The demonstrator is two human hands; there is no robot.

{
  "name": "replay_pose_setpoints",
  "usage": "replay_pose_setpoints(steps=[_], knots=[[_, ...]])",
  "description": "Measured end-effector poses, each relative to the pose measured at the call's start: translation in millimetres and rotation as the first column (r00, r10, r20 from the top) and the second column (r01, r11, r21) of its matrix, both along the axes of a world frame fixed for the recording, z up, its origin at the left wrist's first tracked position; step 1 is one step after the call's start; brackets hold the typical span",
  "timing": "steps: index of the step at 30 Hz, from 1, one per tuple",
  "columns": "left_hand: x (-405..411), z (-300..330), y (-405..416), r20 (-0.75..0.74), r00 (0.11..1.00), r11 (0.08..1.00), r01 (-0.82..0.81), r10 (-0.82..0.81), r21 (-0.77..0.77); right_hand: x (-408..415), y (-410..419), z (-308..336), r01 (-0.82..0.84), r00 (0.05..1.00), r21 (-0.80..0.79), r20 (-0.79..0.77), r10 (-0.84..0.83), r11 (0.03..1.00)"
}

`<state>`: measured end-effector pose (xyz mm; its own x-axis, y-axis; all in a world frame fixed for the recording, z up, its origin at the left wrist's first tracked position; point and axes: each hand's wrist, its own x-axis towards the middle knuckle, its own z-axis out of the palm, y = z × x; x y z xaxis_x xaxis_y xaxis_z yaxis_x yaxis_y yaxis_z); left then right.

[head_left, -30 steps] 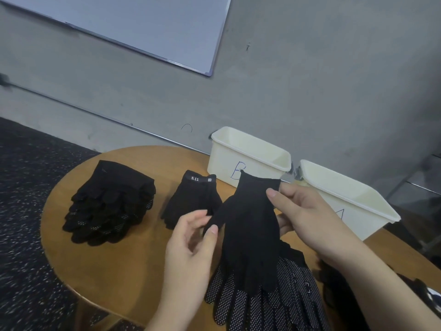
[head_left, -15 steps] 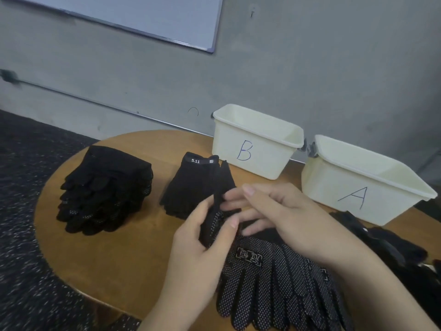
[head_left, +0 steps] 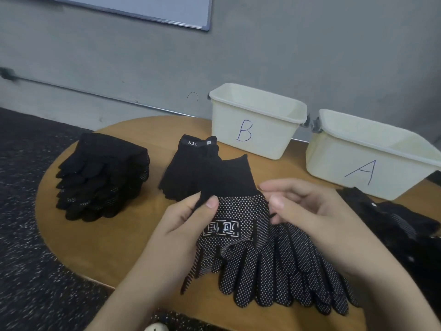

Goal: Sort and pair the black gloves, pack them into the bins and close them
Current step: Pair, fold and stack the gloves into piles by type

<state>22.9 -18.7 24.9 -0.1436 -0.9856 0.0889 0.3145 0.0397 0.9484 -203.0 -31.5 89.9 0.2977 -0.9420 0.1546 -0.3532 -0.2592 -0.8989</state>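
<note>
A round wooden table (head_left: 100, 237) stands against a grey wall. The left hand (head_left: 188, 225) pinches the cuff edge of the dotted glove (head_left: 238, 232) between thumb and fingers. The right hand (head_left: 307, 211), fingers curled, grips the glove's other side; its contact is partly hidden. The glove lies at the table's middle, cuff toward bin B (head_left: 253, 139), fingers toward the viewer. More gloves beneath are indistinct.
</note>
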Motion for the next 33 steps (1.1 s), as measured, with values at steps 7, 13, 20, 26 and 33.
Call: replay_pose_setpoints(steps=[7, 13, 20, 26, 33], knots=[[-2.4, 20.2, 7.9, 0.093, 0.988, 0.989, 0.13, -0.123, -0.073, 14.8, 23.4, 1.7, -0.038, 0.999, -0.043, -0.018, 0.037, 0.998], [-5.2, 17.2, 11.9, 0.149, 0.981, 0.986, 0.139, -0.125, -0.089, 7.1, 30.3, -13.8, -0.009, 0.991, 0.118, 0.132, -0.006, 0.993], [-19.6, -16.4, -18.4, 0.612, 0.774, 0.986, -0.148, 0.165, -0.079, -16.5, -4.0, -53.3, 0.186, 0.96, 0.161, -0.241, -0.144, 0.969], [-33.3, -25.8, -34.6, 0.733, 0.637, 0.97, -0.196, 0.24, -0.147, -20.9, -19.0, -64.3, 0.245, 0.943, 0.1, -0.254, -0.214, 0.964], [-39.4, -26.1, -37.6, 0.727, 0.579, 0.926, -0.287, 0.371, -0.244, -23.9, -31.2, -73.2, 0.278, 0.922, -0.046, -0.269, -0.28, 0.96]])
